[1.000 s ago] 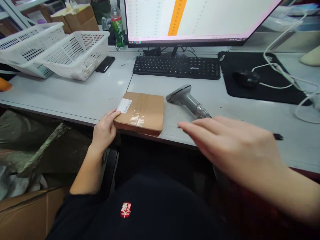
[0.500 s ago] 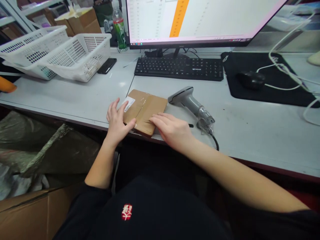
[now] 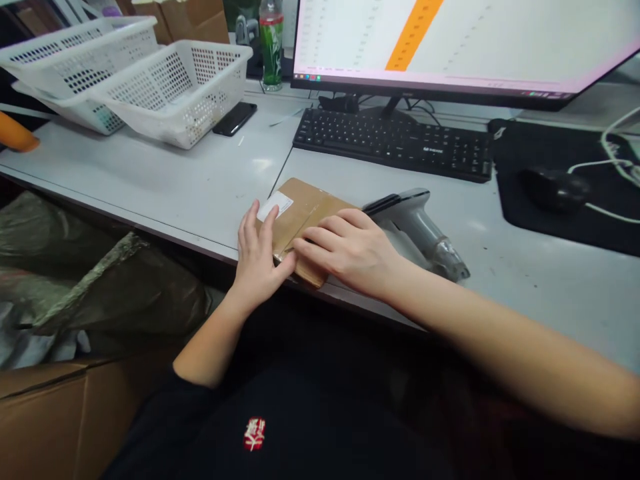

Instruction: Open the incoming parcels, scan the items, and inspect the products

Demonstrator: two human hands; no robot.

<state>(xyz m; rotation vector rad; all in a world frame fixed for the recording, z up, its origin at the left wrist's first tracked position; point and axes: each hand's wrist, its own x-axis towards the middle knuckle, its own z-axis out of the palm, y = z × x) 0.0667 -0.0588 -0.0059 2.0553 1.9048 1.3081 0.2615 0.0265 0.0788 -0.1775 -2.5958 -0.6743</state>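
A flat brown cardboard box (image 3: 305,200) with a white label (image 3: 277,205) and clear tape along its middle lies at the desk's front edge. My left hand (image 3: 257,263) grips its left side, fingers along the label end and thumb at the near edge. Over the box's near right part, my right hand (image 3: 350,250) has its fingers drawn together, tips at the taped seam. What those fingers pinch, if anything, is hidden. Just beyond my right hand lies a grey handheld barcode scanner (image 3: 425,230), partly covered by the hand and forearm.
Behind the box are a black keyboard (image 3: 390,143) and a monitor (image 3: 350,47). A mouse (image 3: 555,190) rests on a black mat (image 3: 520,220) at right. White baskets (image 3: 200,110), a phone (image 3: 235,119) and a green-labelled bottle (image 3: 271,47) stand at left.
The view has shifted, so the desk items appear farther right or lower. My right hand has moved left over the box, closer to my left thumb, with its fingers more bent.
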